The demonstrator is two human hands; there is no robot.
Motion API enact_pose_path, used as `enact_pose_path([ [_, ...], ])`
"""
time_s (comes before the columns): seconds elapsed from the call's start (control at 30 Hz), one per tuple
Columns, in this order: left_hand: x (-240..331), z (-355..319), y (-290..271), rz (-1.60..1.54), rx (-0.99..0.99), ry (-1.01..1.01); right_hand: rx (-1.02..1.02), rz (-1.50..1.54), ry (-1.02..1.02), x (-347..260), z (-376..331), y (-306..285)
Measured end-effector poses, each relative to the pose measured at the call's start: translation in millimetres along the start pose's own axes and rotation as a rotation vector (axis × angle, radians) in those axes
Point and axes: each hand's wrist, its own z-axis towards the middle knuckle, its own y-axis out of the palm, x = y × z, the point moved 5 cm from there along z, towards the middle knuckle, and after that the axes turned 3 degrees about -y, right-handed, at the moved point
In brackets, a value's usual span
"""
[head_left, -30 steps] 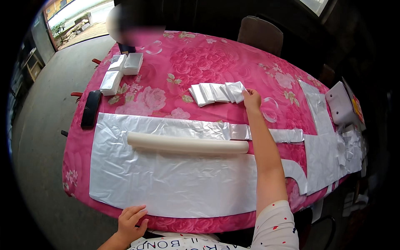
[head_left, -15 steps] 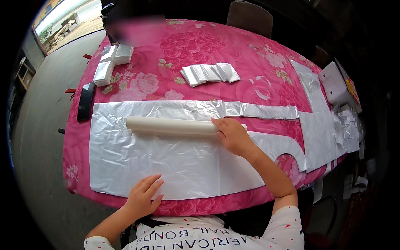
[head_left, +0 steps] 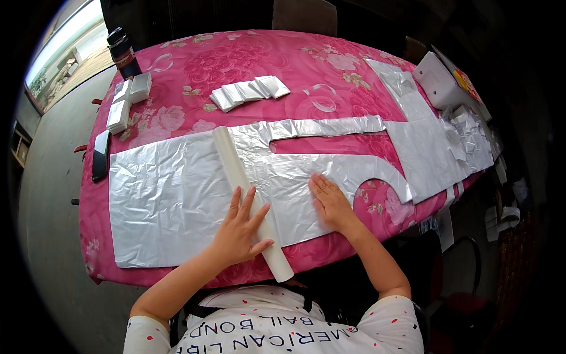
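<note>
A white plastic sheet with apron-like cutouts and straps lies flat across the table in front of me. Over its middle rests a long cream tube, slanting from the far edge of the plastic toward my body, its near end past the sheet's lower edge. My left hand lies on the near half of the tube with fingers spread, touching but not wrapped round it. Right of the tube, my right hand presses flat on the plastic, fingers stretched out, close to the curved cutout.
Folded white packets lie in an overlapping row at the back; stacked ones stand at the left beside a dark bottle and a black phone. More plastic sheeting and a white box are at the right.
The tube has turned from lying left-to-right to pointing toward me. My left hand has moved up onto it; my right hand has let go of it and rests on the plastic. The view shifted.
</note>
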Motion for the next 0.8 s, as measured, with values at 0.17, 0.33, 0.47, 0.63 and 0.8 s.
enact_pose_path([
  [0.17, 13, 17, 6, -0.017, -0.037, 0.048, 0.229, -0.243, 0.399, 140, -50, -53],
  [0.33, 24, 25, 11, 0.008, -0.111, 0.101, 0.372, -0.406, 0.588, 193, -95, -79],
  [0.47, 29, 28, 12, 0.045, -0.137, 0.113, 0.4, -0.489, 0.564, 185, -87, -87],
  [0.63, 28, 28, 14, 0.055, -0.134, 0.13, 0.479, -0.53, 0.468, 156, -78, -106],
  [0.8, 27, 27, 14, 0.026, -0.124, 0.119, 0.361, -0.179, 0.675, 142, -69, -110],
])
